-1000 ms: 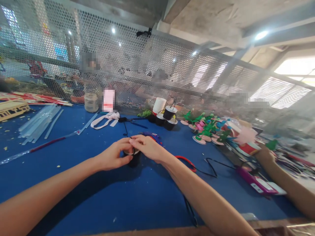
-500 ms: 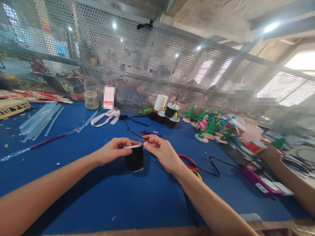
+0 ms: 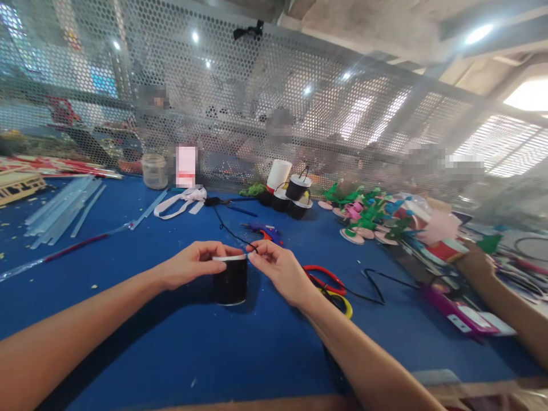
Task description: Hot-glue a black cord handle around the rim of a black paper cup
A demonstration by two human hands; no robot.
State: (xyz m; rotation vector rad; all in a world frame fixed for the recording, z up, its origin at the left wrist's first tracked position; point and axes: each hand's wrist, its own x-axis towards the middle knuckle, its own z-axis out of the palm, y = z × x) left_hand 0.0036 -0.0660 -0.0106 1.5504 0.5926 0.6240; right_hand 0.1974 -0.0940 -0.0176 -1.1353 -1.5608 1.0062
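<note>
A small black cup (image 3: 230, 286) with a white rim stands upright on the blue tabletop (image 3: 188, 342). My left hand (image 3: 196, 264) grips it by the rim, thumb in front and fingers behind. Just right of the rim, my right hand (image 3: 278, 273) pinches a thin black cord (image 3: 226, 229) between thumb and fingertips. The cord runs from there toward the back left of the table. Its near end is hidden by my fingers. Beyond my right hand lies a blue and orange glue gun (image 3: 266, 230), and red and yellow looped handles (image 3: 348, 309) show beside my right forearm.
Several black cups (image 3: 298, 189) with cord handles stand near the perforated metal screen (image 3: 240, 114). Clear strips (image 3: 64, 211) and a jar (image 3: 154, 171) lie left; green and pink felt pieces (image 3: 363, 220), a purple power strip (image 3: 456, 311) and another person's hand (image 3: 475, 265) are right.
The view has shifted slightly. My hands keep their holds on the cup and cord, with the cup a little lower and further left in view. More of the glue gun shows.
</note>
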